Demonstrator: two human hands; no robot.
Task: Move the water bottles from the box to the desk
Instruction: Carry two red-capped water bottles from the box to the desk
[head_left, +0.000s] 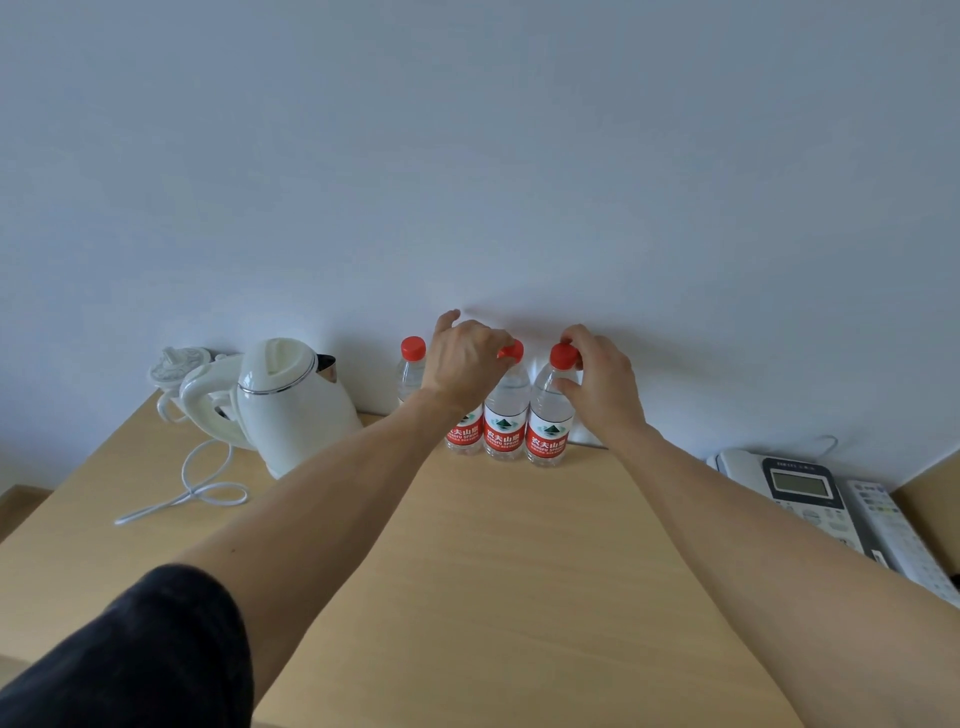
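Left edge of the surface: white kettle base against the wall, white kettle just in front of it, its cord looped loose toward the near side.

Next, a row of four bottles along the wall, all upright, red caps, standing close together. First bottle stands free. Second bottle is mostly hidden behind the left wrist, only its label and lower body show.

Left hand is over the third bottle, fingers curled at its cap, one finger sticking up. Looks like a pinch on the cap, but the fingertips are hidden, so not certain.

Right hand grips the fourth bottle: thumb on the shoulder below the cap, fingers wrapped behind the cap. Both held bottles have their bases on the surface.

Far right: desk phone and a remote beside it, well apart from the bottles.

Box not in view.

Step, as I read it: placing, two bottles just set down into the row. Next move: let go without tipping them, since the row is tight and a knock could topple a neighbour. Then go to the box for more, if any remain. Can't tell how many are left.
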